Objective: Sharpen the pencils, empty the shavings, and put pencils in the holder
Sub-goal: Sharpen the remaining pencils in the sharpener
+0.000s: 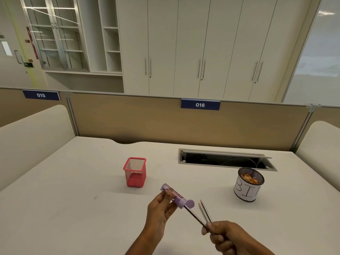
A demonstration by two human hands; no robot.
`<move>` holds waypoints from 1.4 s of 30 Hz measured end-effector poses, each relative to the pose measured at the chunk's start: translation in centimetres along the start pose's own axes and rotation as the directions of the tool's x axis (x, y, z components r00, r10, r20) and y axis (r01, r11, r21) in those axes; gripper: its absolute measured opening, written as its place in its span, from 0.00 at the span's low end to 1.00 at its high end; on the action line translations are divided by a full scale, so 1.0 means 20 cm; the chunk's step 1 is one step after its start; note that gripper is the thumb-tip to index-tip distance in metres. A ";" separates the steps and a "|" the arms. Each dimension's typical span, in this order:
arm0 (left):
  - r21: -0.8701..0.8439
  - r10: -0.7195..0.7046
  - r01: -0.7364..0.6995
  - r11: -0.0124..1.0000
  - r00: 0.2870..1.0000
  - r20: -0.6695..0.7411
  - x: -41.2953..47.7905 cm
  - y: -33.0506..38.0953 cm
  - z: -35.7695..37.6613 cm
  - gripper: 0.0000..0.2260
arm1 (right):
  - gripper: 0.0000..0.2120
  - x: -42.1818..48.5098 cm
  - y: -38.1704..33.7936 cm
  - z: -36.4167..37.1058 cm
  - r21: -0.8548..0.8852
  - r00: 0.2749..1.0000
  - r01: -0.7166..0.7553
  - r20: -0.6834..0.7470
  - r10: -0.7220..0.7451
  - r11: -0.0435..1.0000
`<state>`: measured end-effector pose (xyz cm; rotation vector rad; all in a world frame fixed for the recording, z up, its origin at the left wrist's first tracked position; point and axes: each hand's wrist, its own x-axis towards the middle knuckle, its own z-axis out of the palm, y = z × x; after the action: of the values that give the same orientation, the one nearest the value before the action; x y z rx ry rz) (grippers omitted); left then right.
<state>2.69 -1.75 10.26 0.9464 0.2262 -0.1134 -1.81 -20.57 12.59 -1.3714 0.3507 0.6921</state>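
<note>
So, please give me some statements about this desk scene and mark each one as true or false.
1. The left hand holds a purple sharpener. True.
2. The red mesh holder is full of pencils. False: no pencils are in it.
3. The right hand holds a pencil with its tip in the sharpener. True.
4. The round mesh cup marked BIN lies on its side. False: it stands upright, with shavings inside.
5. Two more pencils lie on the desk, their points away from the person. True.
6. The bin stands to the left of the red holder. False: it stands to its right.
</note>
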 end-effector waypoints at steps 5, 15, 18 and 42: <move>0.009 0.002 -0.002 1.000 1.000 -0.008 0.02 0.01 0.00 0.06 | 0.08 -0.01 0.00 0.02 -0.244 0.977 0.177 -0.072 -0.200 0.953; -0.055 -0.032 0.029 0.998 0.998 -0.051 0.00 -0.04 0.01 0.08 | 0.12 0.01 0.05 0.02 -0.973 0.341 -0.006 0.215 -0.915 -0.231; -0.026 -0.018 0.016 1.000 0.995 -0.093 -0.01 -0.06 0.00 0.06 | 0.07 0.01 0.00 0.08 -0.993 0.641 0.042 -0.056 -0.766 0.107; 0.012 -0.041 0.042 0.999 0.997 -0.063 -0.02 -0.05 0.01 0.06 | 0.19 0.01 0.04 0.11 -0.635 0.886 0.259 -0.144 -0.440 0.728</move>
<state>2.12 -2.51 9.74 0.9600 0.3034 -0.1235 -2.58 -18.40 12.30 -2.0998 0.0741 0.2740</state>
